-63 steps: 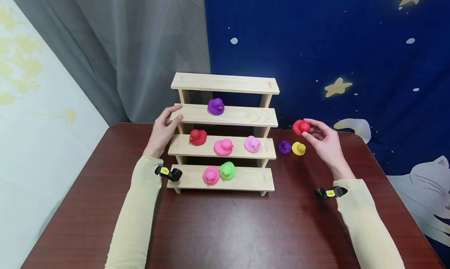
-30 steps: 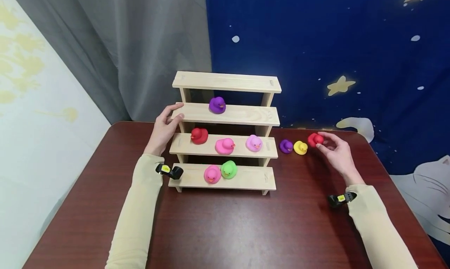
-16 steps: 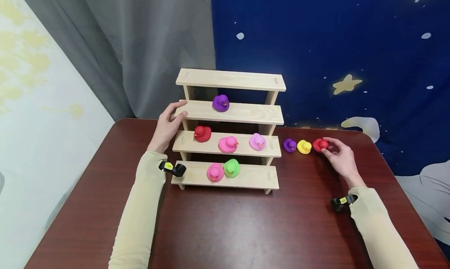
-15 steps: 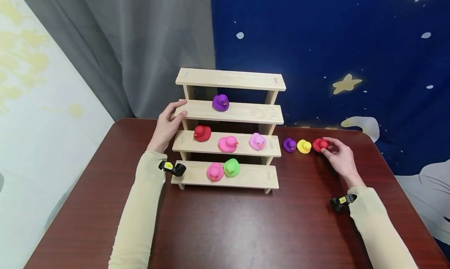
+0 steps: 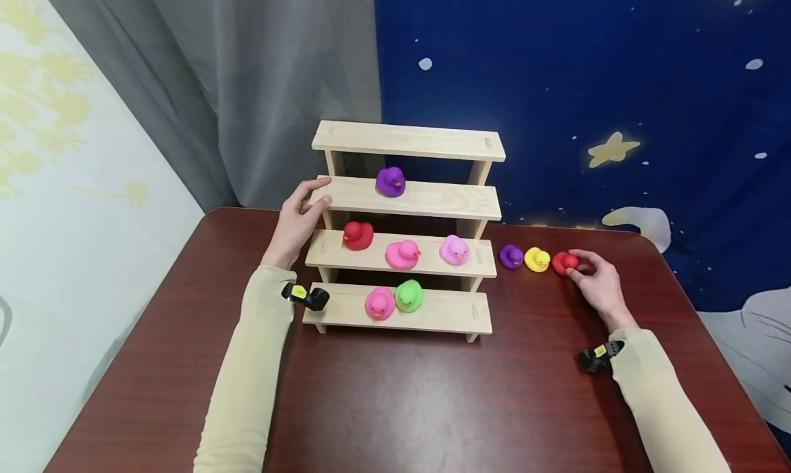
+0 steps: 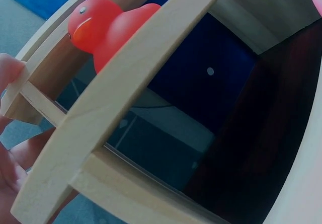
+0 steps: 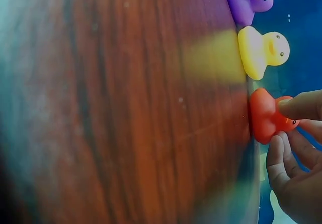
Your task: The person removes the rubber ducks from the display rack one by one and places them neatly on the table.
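Observation:
A wooden tiered stand (image 5: 448, 198) holds several rubber ducks. My left hand (image 5: 292, 229) grips the left end of its second tier from the top, thumb and fingers at the board's edges. My right hand (image 5: 601, 284) pinches a red rubber duck (image 7: 262, 116) that rests on the table to the right. Beside that duck stand a yellow duck (image 5: 537, 259) and a purple duck (image 5: 511, 257), in a row. On the stand sit another purple duck (image 5: 391, 182), a red duck (image 5: 358, 235), two pink ducks (image 5: 403, 254) (image 5: 380, 303), a lilac duck (image 5: 455, 250) and a green duck (image 5: 409, 296).
The dark red-brown table (image 5: 395, 404) extends in front of the stand. Behind it hang a grey curtain (image 5: 296, 82) and a blue cloth (image 5: 525, 82) with stars. The row of loose ducks is near the table's back edge.
My right hand has carried the red duck right and down onto the table beside the yellow one. The left hand keeps its grip on the stand. The view has shifted slightly.

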### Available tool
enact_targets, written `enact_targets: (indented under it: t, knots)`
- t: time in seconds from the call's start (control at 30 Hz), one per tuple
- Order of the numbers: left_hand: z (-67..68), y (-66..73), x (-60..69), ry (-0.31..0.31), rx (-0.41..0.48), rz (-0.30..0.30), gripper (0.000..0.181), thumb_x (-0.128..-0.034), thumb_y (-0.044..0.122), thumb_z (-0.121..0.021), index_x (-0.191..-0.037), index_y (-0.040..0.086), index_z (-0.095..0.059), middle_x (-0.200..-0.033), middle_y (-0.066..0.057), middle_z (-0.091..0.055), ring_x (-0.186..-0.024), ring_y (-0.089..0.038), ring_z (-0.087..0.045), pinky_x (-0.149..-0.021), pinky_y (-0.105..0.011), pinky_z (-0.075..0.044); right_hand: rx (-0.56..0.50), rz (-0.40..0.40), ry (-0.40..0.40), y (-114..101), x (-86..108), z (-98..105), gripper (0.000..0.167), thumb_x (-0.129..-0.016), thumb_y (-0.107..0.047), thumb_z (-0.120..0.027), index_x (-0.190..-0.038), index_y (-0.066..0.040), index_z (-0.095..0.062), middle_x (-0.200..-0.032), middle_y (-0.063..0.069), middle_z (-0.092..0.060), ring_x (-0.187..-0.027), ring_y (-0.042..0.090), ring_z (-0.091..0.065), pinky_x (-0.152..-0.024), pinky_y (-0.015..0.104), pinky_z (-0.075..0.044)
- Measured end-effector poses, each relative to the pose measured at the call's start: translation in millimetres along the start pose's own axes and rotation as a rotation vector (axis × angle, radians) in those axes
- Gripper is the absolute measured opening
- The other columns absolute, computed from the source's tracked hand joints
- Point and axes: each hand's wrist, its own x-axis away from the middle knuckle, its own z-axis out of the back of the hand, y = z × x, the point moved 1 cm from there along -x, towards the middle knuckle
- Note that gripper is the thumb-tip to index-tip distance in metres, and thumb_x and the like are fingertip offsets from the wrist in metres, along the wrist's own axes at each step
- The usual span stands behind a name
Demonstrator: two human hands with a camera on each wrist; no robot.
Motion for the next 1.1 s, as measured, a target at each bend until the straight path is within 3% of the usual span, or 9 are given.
enact_targets:
  t: [0.47,0.7,0.97,1.1]
  knots:
    - [-0.9,1.6,1.2,0.009,0.000,0.000,0.042,-0.0982,0.014,-0.055,-0.139,0.006,-0.050,-0.136,-0.019,-0.052,-0.117,-0.030,-0.055,-0.095,-0.040,-0.040,-0.027,0.037,0.008,0,0.4,-3,0.042,-0.088,0.001,-0.065,-0.129,0.002,-0.055,-0.097,0.025,-0.062,-0.079,0.001,-0.050,-0.064,0.014,-0.037]
    - [-2.0,2.4,2.9,0.008,0.003,0.001,0.042,-0.0983,0.014,-0.055,-0.139,0.006,-0.049,-0.135,-0.021,-0.053,-0.117,-0.030,-0.054,-0.088,-0.037,-0.038,-0.135,0.039,0.017,-6,6.2,7,0.046,-0.090,0.001,-0.064,-0.133,0.007,-0.049,-0.121,0.029,-0.055,-0.082,-0.004,-0.052,-0.071,0.008,-0.040]
    - [-2.0,4.8,2.8,0.020,-0.007,0.004,0.041,-0.0978,0.013,-0.055,-0.138,0.006,-0.051,-0.134,-0.021,-0.053,-0.109,-0.023,-0.057,-0.082,-0.031,-0.038,-0.219,0.051,0.010,-27,10.9,17,0.045,-0.090,0.001,-0.063,-0.133,0.006,-0.049,-0.112,-0.005,-0.057,-0.089,-0.001,-0.057,-0.074,0.009,-0.044]
    - [-0.2,-2.1,-0.9,0.014,0.004,0.008,0.042,-0.0980,0.015,-0.055,-0.139,0.007,-0.050,-0.132,-0.022,-0.054,-0.110,-0.025,-0.056,-0.079,-0.030,-0.038,-0.247,0.079,-0.008,-33,9.8,14,0.046,-0.091,-0.002,-0.064,-0.134,0.004,-0.049,-0.116,-0.003,-0.058,-0.094,0.001,-0.057,-0.077,0.009,-0.044]
